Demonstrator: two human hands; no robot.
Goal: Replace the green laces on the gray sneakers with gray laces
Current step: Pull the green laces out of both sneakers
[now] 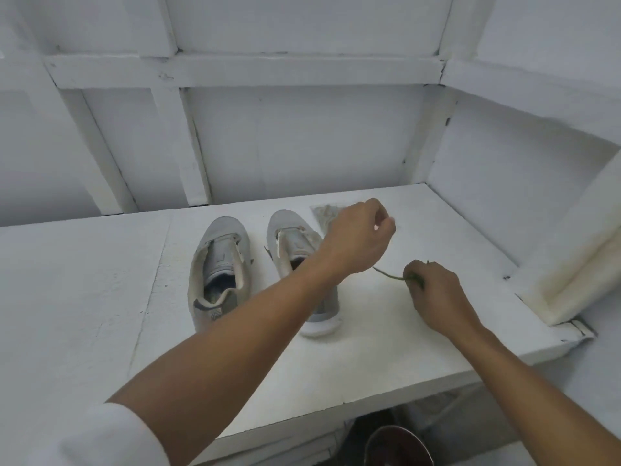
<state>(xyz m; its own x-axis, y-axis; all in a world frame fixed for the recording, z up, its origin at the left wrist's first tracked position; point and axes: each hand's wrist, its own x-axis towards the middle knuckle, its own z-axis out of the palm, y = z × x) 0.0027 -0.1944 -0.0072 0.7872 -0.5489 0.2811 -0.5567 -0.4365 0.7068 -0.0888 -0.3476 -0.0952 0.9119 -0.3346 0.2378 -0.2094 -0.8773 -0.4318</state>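
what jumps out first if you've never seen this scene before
A thin green lace is stretched between two hands, right of center: the left hand reaches across with curled fingers, and the right hand pinches the lace's other end. Just left of them, two gray sneakers stand side by side on the white shelf, toes pointing away, no laces visible.

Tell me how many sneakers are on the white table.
2. The left sneaker stands on the table; the right sneaker sits beside it, partly covered by the left forearm.
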